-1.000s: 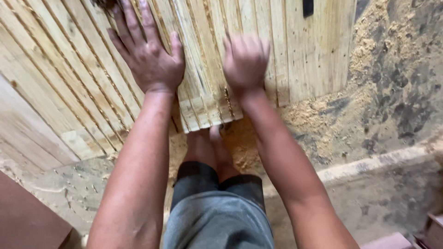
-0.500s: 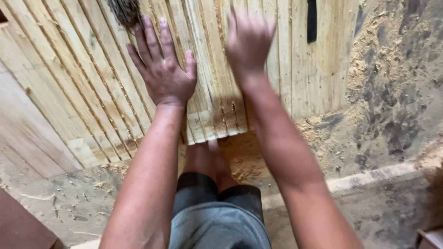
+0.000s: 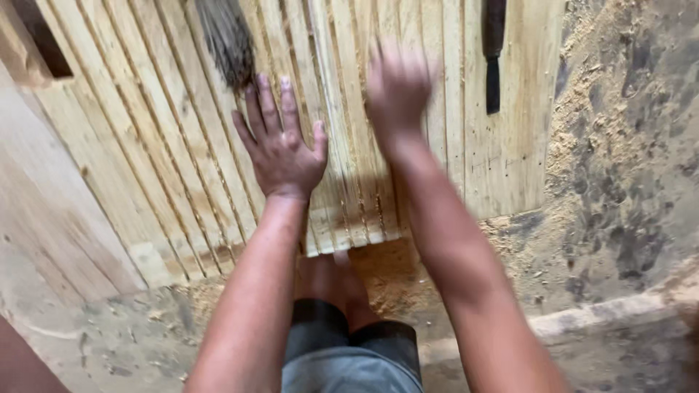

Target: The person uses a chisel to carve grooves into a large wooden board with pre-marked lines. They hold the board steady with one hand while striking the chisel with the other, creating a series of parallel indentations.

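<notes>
Fingers (image 3: 271,109) of my left hand (image 3: 280,149) lie spread and flat on the pale wooden slats (image 3: 342,182), palm down, gripping nothing. My right hand (image 3: 397,87) sits further up the same slats and is blurred with motion; I judge its fingers are also open and flat against the wood, but the blur keeps me from being sure.

The slats lie side by side in a fanned row on the floor right ahead of my knees, their near ends lined up just past them. More boards (image 3: 145,167) lie to the left at a slant. A dark brush of bristles (image 3: 226,44) rests on the wood just beyond my left fingertips, and a dark narrow tool (image 3: 495,58) lies on the boards well to the right. Sawdust (image 3: 582,131) is heaped along the right edge of the wood.

I read this as the pressing and sliding step: both palms bear on the slats to shift or even them. The next move, as I judge it, calls for steady, equal pressure from both palms, so the thin strips move together and do not ride over each other.
</notes>
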